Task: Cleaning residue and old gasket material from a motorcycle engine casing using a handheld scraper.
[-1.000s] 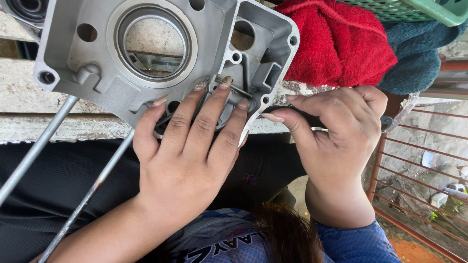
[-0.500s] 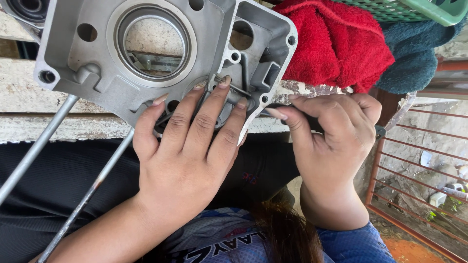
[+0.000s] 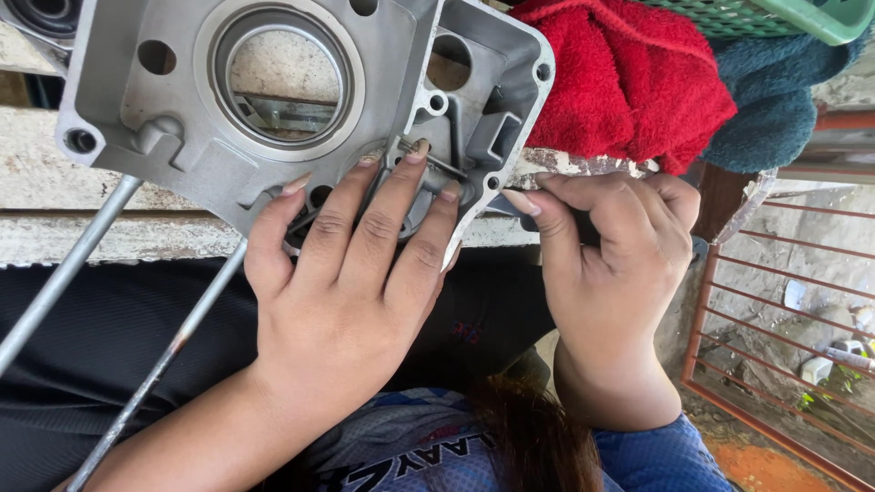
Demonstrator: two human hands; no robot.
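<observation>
A grey cast-metal housing [image 3: 182,137] with a large round bore lies on a worn concrete ledge [image 3: 109,232]. My left hand [image 3: 351,273] lies flat over its lower right part, fingertips touching a thin metal rod or pin [image 3: 433,159] set in the casting's recess. My right hand [image 3: 611,264] is curled at the housing's right edge, fingers pinched on a small dark tool or part that is mostly hidden by them.
A red towel [image 3: 638,82] and a dark teal cloth [image 3: 775,109] lie at the upper right under a green basket [image 3: 802,14]. Two long metal rods [image 3: 64,273] run down left from the housing. A rust-red metal grille [image 3: 784,346] is at the right.
My right hand has shifted slightly left toward the housing's edge and closed tighter. The left hand and the housing have hardly moved.
</observation>
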